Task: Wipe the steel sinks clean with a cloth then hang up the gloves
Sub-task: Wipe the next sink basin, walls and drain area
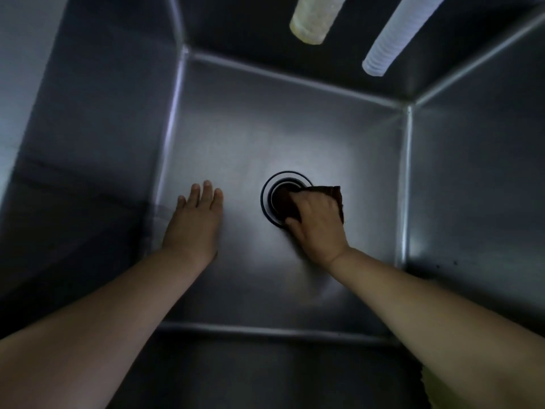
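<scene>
I look straight down into a deep steel sink. Its round drain lies right of the middle of the floor. My right hand grips a dark brown cloth and presses it into the right half of the drain. My left hand lies flat on the sink floor to the left of the drain, with its fingers straight and together. Both forearms reach down from the near edge. No gloves are in view.
Two hoses hang over the far wall: a yellowish translucent one and a white ribbed one to its right. Steel walls close the basin on all sides. Small dark specks dot the right wall.
</scene>
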